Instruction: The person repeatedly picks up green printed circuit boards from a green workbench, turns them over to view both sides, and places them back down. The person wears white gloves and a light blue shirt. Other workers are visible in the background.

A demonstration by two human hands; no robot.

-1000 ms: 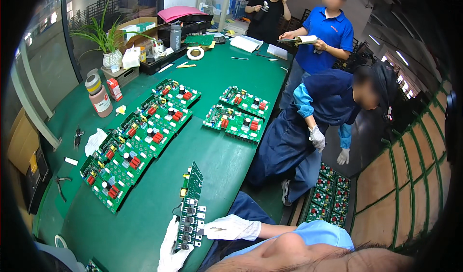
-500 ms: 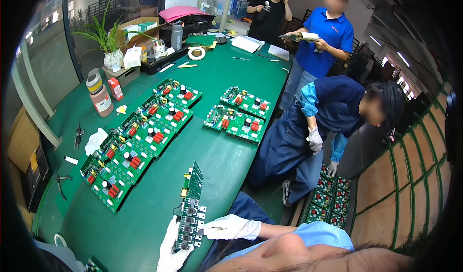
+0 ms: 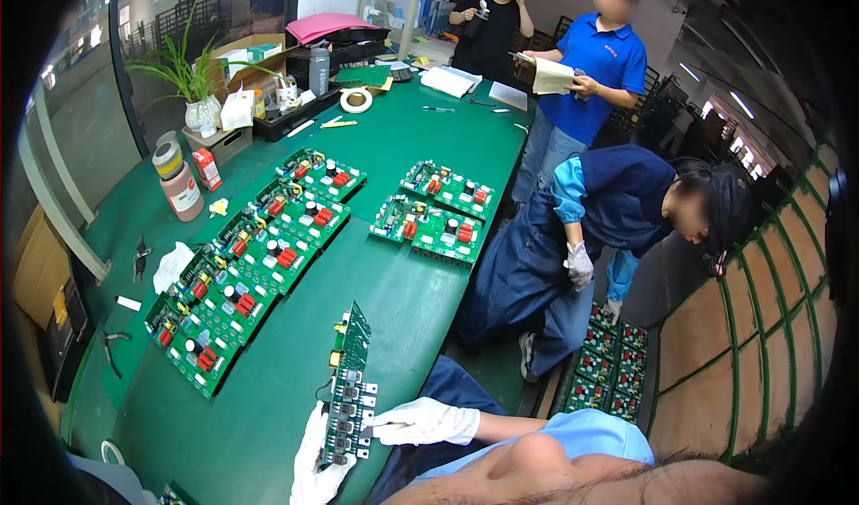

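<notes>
My left hand (image 3: 313, 465), in a white glove, grips a green circuit board (image 3: 355, 353) by its lower end. The board stands on edge above the near part of the green table. Black transistors with metal tabs (image 3: 369, 400) line its lower half, and a yellow part sits higher up. My right hand (image 3: 429, 422), also gloved in white, reaches in from the right with its fingers closed at the tabs near the board's lower end. What lies between those fingertips is too small to make out.
Several populated circuit boards (image 3: 259, 277) lie in a row on the left of the table; two more boards (image 3: 429, 228) lie farther right. Pliers (image 3: 112, 353) rest at the left edge. At the right, a person (image 3: 617, 192) bends over boards in a low tray (image 3: 608, 362).
The view has shifted slightly, moving the table things a little left. My hands keep the same hold on the board. The standing person in blue has lowered the open booklet a little.
</notes>
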